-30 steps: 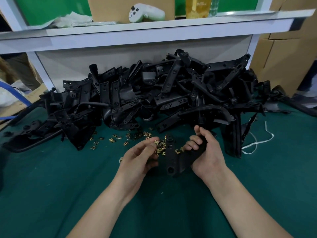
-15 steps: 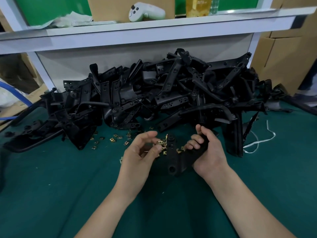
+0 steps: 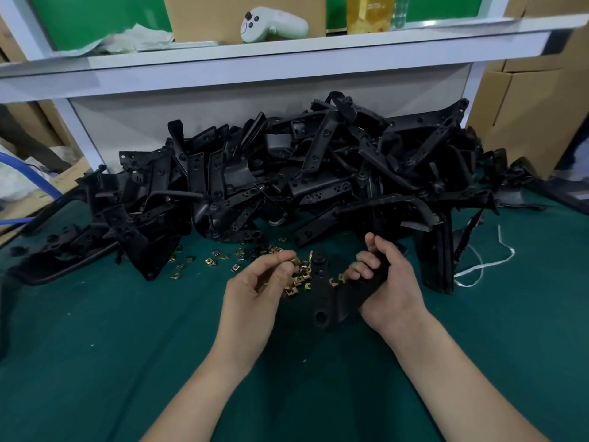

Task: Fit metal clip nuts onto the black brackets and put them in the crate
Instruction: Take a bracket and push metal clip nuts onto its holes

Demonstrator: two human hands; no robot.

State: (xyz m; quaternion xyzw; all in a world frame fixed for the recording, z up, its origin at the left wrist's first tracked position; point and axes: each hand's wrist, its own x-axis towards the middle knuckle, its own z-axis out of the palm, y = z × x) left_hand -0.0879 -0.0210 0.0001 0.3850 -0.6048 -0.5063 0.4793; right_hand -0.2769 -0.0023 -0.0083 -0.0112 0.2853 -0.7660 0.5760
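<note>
My right hand (image 3: 387, 283) grips a black bracket (image 3: 325, 301) by its right end, just above the green table mat. My left hand (image 3: 255, 288) is beside the bracket's left edge, and its thumb and forefinger pinch a brass clip nut (image 3: 294, 261). Several loose clip nuts (image 3: 299, 279) lie under and between my hands, and more clip nuts (image 3: 210, 261) are scattered to the left. A big heap of black brackets (image 3: 287, 183) fills the back of the table. No crate is in view.
A white shelf (image 3: 255, 62) overhangs the heap, carrying a white game controller (image 3: 274, 23) and a cardboard box. Cardboard boxes (image 3: 535, 100) stand at the right. A white strap (image 3: 484, 263) lies on the green mat (image 3: 127, 362) right of the bracket.
My left hand has lifted from the nut pile with a clip nut pinched in its fingertips. My right hand keeps holding the bracket in the same place.
</note>
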